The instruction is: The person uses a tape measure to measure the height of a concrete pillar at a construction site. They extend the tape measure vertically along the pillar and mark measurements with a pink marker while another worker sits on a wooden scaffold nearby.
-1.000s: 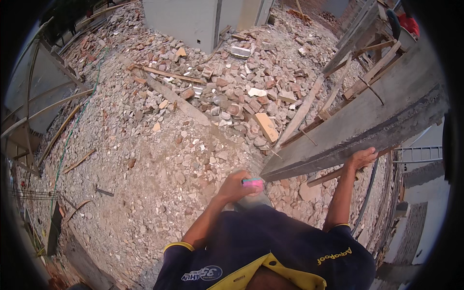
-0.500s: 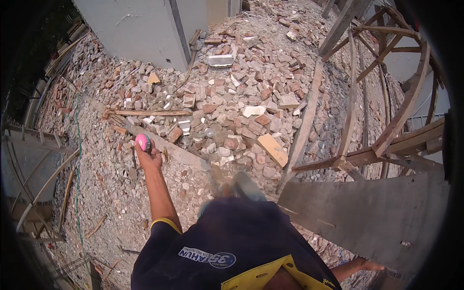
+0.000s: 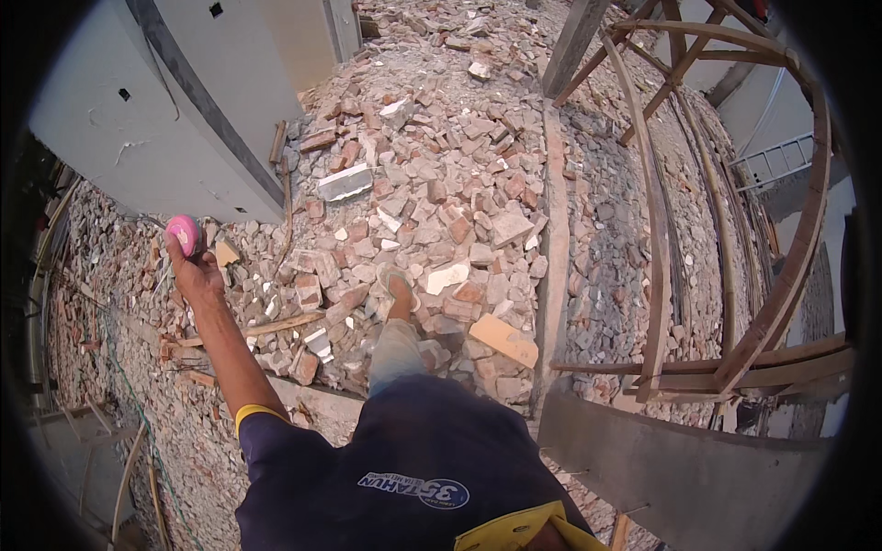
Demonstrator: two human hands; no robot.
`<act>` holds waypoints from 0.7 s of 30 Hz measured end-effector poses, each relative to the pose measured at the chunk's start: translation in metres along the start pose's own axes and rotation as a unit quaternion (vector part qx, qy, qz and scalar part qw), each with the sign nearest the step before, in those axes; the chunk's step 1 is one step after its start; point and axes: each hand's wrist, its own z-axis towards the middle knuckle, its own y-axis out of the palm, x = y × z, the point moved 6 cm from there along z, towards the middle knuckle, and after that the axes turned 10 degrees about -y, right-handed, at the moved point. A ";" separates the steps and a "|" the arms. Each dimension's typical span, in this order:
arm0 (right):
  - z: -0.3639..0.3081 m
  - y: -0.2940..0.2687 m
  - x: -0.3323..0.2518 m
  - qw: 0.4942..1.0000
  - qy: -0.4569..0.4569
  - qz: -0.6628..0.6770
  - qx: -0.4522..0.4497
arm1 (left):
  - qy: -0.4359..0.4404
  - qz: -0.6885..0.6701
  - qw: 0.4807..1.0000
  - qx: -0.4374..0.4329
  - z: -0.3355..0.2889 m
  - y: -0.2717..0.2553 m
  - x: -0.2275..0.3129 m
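My left hand (image 3: 195, 266) is raised at the left with its fingers closed round a small, rounded pink object (image 3: 184, 235). Its exact kind is hard to make out. In the head view the hand appears over the rubble near the foot of a grey wall (image 3: 184, 138). A yellowish broken chunk (image 3: 226, 253) lies just beyond the fingers. My right hand is out of the picture.
Broken bricks and stones (image 3: 432, 211) cover the ground, and my sandalled foot (image 3: 399, 292) stands on them. A concrete beam (image 3: 554, 220) runs ahead on the right, beside curved wooden frames (image 3: 654, 230) and a grey panel (image 3: 671, 459). A plank (image 3: 266, 328) lies left.
My left arm has reached further forward and left, still holding the pink object. One foot has come forward onto the rubble. My right hand, earlier at the lower right, has left the view.
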 end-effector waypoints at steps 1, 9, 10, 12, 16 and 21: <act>-0.037 0.025 -0.001 0.998 0.034 -0.023 -0.040 | 0.037 -0.015 0.998 0.039 0.028 -0.006 0.014; -0.368 0.313 -0.395 0.756 -0.074 0.188 -0.623 | -0.114 0.416 0.892 -0.137 0.120 0.188 -0.219; -0.395 0.339 -0.472 0.663 -0.062 0.281 -0.691 | -0.201 0.420 0.851 -0.243 0.099 0.225 -0.264; -0.425 0.349 -0.591 0.565 0.007 0.353 -0.745 | -0.149 0.496 0.729 -0.448 0.046 0.308 -0.318; -0.432 0.352 -0.745 0.522 -0.001 0.445 -0.728 | -0.124 0.438 0.623 -0.637 -0.015 0.430 -0.370; -0.352 0.423 -0.831 0.565 -0.036 0.406 -0.717 | -0.069 0.391 0.723 -0.566 0.049 0.479 -0.395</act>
